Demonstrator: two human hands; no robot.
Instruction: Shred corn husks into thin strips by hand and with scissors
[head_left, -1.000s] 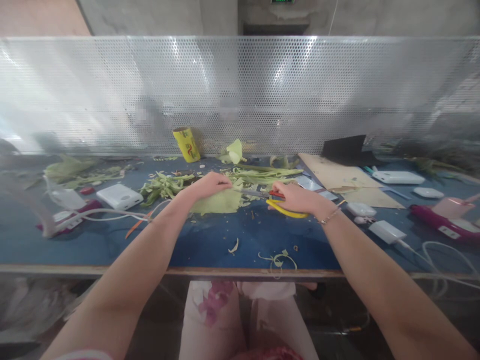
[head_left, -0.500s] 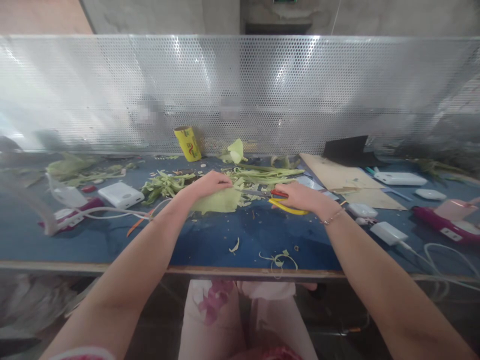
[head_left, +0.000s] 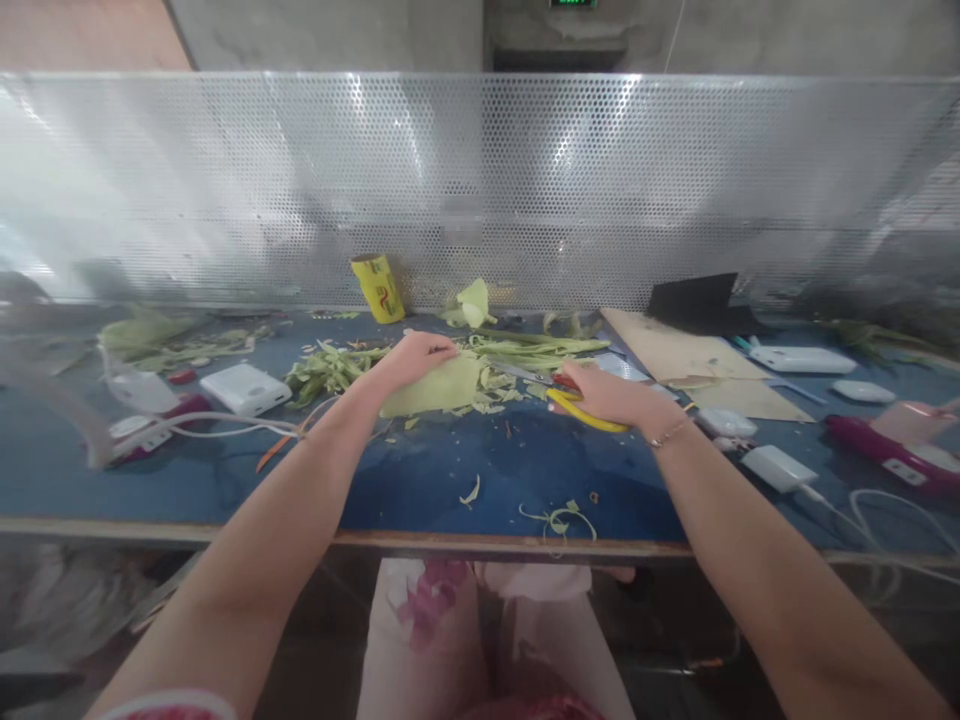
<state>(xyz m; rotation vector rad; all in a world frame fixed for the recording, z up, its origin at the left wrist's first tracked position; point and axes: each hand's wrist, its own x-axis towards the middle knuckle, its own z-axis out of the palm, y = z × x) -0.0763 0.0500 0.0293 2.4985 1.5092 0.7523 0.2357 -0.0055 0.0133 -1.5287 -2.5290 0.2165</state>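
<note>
My left hand [head_left: 421, 358] is closed, its fingers pinching the upper edge of a pale green leaf [head_left: 442, 385]. That leaf hangs flat below the fingers, just above the blue tabletop. In my right hand [head_left: 604, 392] is a pair of scissors [head_left: 587, 412] with red and yellow handles. The handles are spread and the blades point left toward the leaf, a short way from its right edge. Small cut shreds [head_left: 491, 392] lie between the leaf and the scissors. Behind them rest long green stalks [head_left: 551, 347], and a heap of green strips [head_left: 330, 370] lies left of my left hand.
A yellow can-like container [head_left: 379, 290] leans near the perforated metal screen [head_left: 559, 180]. White power bank-like box [head_left: 245, 388], cables and a maroon power strip [head_left: 161, 428] are at left. Cardboard [head_left: 686, 350], chargers [head_left: 778, 467] and another power strip [head_left: 892, 450] are at right.
My right hand has drawn slightly right with the scissors, away from the leaf. My left hand has shifted a little left and up, keeping hold of the leaf.
</note>
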